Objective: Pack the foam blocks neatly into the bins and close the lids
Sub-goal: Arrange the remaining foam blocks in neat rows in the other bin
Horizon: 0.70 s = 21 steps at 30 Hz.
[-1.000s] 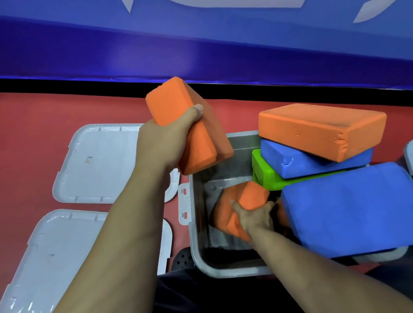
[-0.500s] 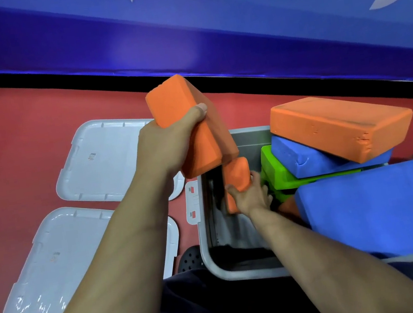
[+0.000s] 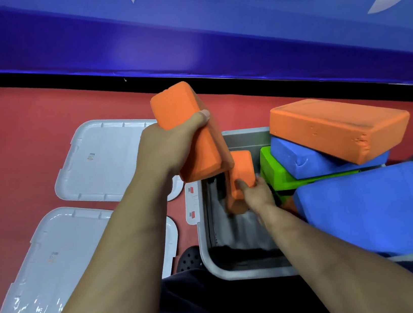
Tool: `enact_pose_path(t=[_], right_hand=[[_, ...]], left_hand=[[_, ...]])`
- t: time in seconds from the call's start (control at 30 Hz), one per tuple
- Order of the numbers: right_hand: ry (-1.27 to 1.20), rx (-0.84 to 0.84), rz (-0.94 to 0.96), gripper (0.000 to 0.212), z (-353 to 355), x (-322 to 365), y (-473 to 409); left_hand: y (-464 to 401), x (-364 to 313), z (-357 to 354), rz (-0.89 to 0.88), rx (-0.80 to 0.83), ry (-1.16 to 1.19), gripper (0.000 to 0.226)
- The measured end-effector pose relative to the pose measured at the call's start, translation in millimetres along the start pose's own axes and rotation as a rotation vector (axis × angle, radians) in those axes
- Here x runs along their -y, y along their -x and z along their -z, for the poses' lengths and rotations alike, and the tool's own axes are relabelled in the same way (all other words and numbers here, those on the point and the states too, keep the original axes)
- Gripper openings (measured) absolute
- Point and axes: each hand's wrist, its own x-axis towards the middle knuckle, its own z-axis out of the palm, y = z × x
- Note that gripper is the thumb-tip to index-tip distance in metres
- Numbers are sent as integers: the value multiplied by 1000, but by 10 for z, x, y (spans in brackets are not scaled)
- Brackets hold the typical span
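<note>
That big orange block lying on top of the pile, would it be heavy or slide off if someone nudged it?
Probably light: the left hand lifts a similar orange block alone. The top orange block lies tilted on a blue block, so a nudge might slide it. Its chipped corner suggests soft, crumbly foam.

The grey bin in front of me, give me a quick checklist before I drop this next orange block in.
1. Left hand grip on the raised orange block: ok.
2. Right hand steadying the upright orange block inside the grey bin: ok.
3. Free floor space at the bin's left side: ok.
4. Stack of green block, blue block and top orange block below the rim: not ok.
5. Large blue block clear of the opening: not ok.
6. Both lids within reach: ok.
</note>
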Motion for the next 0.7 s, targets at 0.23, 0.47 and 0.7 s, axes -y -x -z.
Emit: enact_pose_path(t=[0.23, 0.47, 0.7], right_hand=[[-104, 28, 163, 39, 596, 675, 505], [-246, 479, 268, 35, 1231, 1084, 1249], [-2, 428, 233, 78, 1444, 1163, 1381]], left_hand=[[192, -120, -60, -34, 78, -134, 61], [412, -100, -179, -21, 212, -342, 86], [472, -15, -229, 1, 336, -294, 61]])
